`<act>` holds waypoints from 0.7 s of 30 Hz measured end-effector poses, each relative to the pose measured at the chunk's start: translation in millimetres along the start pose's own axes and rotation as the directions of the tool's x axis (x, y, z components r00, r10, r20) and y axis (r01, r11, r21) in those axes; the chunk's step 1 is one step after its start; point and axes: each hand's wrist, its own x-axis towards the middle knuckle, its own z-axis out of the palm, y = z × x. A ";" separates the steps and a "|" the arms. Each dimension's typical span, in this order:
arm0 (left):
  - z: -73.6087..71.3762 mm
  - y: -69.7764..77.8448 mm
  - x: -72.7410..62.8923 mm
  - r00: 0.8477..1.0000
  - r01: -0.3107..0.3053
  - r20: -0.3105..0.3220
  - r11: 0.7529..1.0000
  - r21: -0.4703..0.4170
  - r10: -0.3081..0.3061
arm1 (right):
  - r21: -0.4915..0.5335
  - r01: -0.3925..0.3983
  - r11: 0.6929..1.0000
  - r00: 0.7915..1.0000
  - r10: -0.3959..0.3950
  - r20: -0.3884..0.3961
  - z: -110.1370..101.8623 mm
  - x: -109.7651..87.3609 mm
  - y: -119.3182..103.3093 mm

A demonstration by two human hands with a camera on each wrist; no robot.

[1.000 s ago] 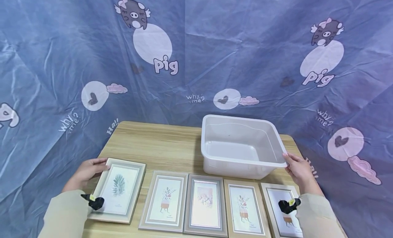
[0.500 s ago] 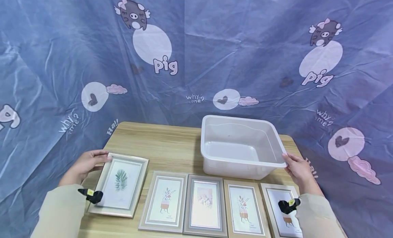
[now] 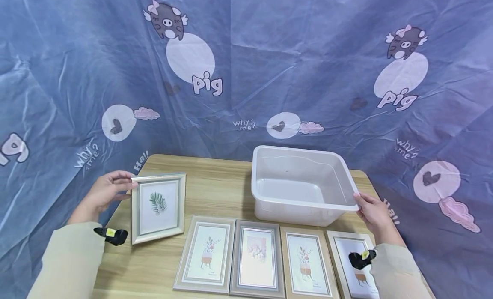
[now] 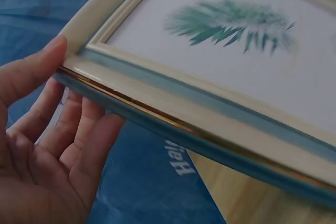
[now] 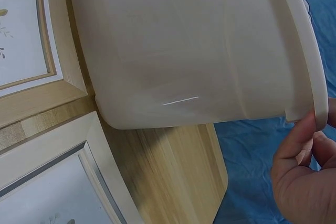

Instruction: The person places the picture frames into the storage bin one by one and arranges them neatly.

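Note:
My left hand pinches the upper left corner of a cream picture frame with a green leaf print, thumb on the front and fingers behind. The picture frame is tilted up, its face toward me; whether its lower edge touches the table is hard to tell. Close up in the left wrist view, the thumb presses on the frame's corner. With thumb and curled fingers, my right hand grips the near right corner of the rim of a white plastic tub, also seen in the right wrist view as a tub wall.
Several picture frames lie flat in a row along the near side of the wooden table: a beige one, a grey one, a tan one and a cream one. A blue printed cloth hangs behind.
My left hand has risen and tilted the leaf-print picture frame from nearly flat toward upright. The right hand and the tub have stayed in place.

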 end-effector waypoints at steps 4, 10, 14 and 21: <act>6.0 9.4 2.2 0.996 -0.073 -0.057 0.994 -0.080 0.069 | 0.002 -0.008 1.000 1.000 0.008 -0.008 0.1 -0.6 -1.0; 19.2 20.8 8.8 0.973 -0.159 -0.184 0.981 -0.108 0.138 | 0.028 -0.005 1.000 1.000 0.005 -0.003 2.3 -0.8 -2.7; 31.8 30.0 16.9 0.950 -0.200 -0.271 0.969 -0.147 0.154 | 0.022 -0.008 1.000 1.000 0.008 -0.001 -3.3 13.8 9.8; 60.2 49.2 28.4 0.902 -0.271 -0.403 0.931 -0.246 0.156 | 0.038 -0.015 0.999 1.000 0.016 -0.010 5.1 0.0 -6.3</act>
